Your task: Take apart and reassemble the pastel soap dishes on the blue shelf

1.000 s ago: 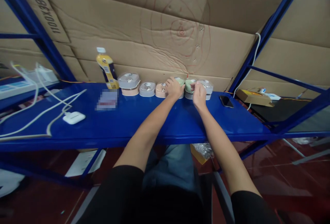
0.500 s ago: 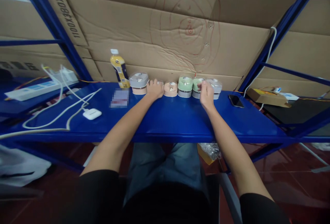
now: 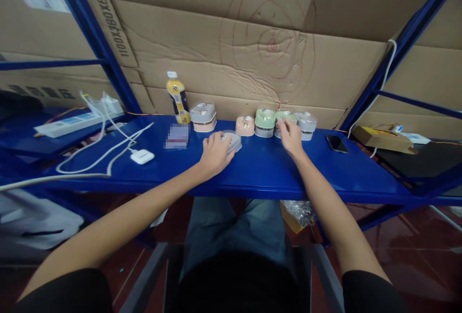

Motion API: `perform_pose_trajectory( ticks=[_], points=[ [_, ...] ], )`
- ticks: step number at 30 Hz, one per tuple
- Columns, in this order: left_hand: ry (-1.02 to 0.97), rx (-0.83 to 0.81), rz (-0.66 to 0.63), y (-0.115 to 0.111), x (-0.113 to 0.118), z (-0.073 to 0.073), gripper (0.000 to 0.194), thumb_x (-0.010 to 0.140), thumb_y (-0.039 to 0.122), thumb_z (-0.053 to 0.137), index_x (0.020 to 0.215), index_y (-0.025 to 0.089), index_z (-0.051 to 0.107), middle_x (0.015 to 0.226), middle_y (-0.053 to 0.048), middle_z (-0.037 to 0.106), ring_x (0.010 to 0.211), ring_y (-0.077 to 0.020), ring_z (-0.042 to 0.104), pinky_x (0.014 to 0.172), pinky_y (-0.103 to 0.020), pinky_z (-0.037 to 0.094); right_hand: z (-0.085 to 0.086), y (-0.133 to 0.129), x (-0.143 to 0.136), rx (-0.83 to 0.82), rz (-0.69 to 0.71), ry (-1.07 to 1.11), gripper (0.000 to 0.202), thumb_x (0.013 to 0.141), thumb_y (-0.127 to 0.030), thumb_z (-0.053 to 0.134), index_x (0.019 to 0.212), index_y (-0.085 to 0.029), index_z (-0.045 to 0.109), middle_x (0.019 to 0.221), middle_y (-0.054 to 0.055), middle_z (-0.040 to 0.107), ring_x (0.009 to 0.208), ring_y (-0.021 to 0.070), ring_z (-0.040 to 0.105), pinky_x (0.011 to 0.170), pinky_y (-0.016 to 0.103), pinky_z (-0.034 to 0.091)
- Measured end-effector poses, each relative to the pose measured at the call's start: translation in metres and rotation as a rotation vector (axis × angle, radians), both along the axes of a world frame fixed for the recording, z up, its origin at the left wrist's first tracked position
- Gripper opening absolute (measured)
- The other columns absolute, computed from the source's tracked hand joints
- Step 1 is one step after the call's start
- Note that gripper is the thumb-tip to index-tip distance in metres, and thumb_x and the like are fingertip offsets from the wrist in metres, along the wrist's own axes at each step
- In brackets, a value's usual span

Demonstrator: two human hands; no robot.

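My left hand [image 3: 215, 153] is closed round the left side of a low grey lidded box [image 3: 235, 143], which sits on the blue shelf in front of the row. Curled at the front of a green-lidded box [image 3: 285, 116], my right hand [image 3: 290, 136] covers much of it; the fingers seem to grip its near side. Left of that stand a green-over-grey two-tier box [image 3: 264, 122] and a low peach box [image 3: 245, 125]. A grey-lidded box [image 3: 306, 124] stands just right of it. Farther left is a grey-over-peach two-tier box [image 3: 203, 117].
A yellow drink bottle [image 3: 178, 99] stands by a blurred packet [image 3: 177, 136]. White cables run near a white earphone case [image 3: 142, 156]. A phone [image 3: 337, 143] lies right, an open carton [image 3: 384, 139] beyond it. Cardboard [image 3: 202, 48] backs the blue shelf [image 3: 260, 171].
My left hand has drawn the grey box out of the row toward me. My right hand stays at the green-lidded box. The view has shifted slightly.
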State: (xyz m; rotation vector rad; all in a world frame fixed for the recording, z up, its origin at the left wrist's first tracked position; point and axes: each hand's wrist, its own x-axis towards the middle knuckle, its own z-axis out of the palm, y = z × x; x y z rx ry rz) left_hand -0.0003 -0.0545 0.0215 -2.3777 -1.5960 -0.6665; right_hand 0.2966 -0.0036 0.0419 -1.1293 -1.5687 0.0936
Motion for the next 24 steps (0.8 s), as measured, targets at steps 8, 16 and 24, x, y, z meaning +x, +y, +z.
perform_pose_trajectory(
  ticks=[8, 16, 24],
  points=[
    [-0.376, -0.196, -0.695, 0.040, 0.020, -0.015, 0.091, 0.073, 0.047, 0.095, 0.149, 0.023, 0.052, 0.154, -0.017, 0.060, 0.145, -0.0416, 0.060, 0.123, -0.059, 0.050, -0.012, -0.016, -0.025, -0.134, 0.469, -0.442, 0.100, 0.067, -0.074, 0.095, 0.148, -0.023, 0.069, 0.150, 0.017, 0.071, 0.139, 0.0418, 0.067, 0.118, 0.059, 0.054],
    [-0.501, -0.286, -0.679, 0.053, 0.025, -0.020, 0.117, 0.068, 0.055, 0.097, 0.165, 0.024, 0.040, 0.155, -0.019, 0.064, 0.143, -0.0440, 0.064, 0.120, -0.062, 0.051, -0.010, -0.016, -0.024, -0.221, 0.383, -0.430, 0.084, 0.073, -0.066, 0.092, 0.141, -0.021, 0.073, 0.137, 0.015, 0.079, 0.122, 0.0394, 0.075, 0.110, 0.058, 0.058],
    [-0.292, -0.214, -0.681, 0.045, 0.014, -0.016, 0.048, 0.098, 0.057, 0.073, 0.135, 0.027, 0.081, 0.147, -0.015, 0.061, 0.146, -0.0387, 0.058, 0.129, -0.060, 0.046, 0.007, -0.008, 0.027, -0.422, 0.060, -0.249, 0.068, 0.090, -0.073, 0.074, 0.131, -0.019, 0.076, 0.116, 0.015, 0.082, 0.104, 0.0356, 0.076, 0.099, 0.054, 0.061]
  ],
)
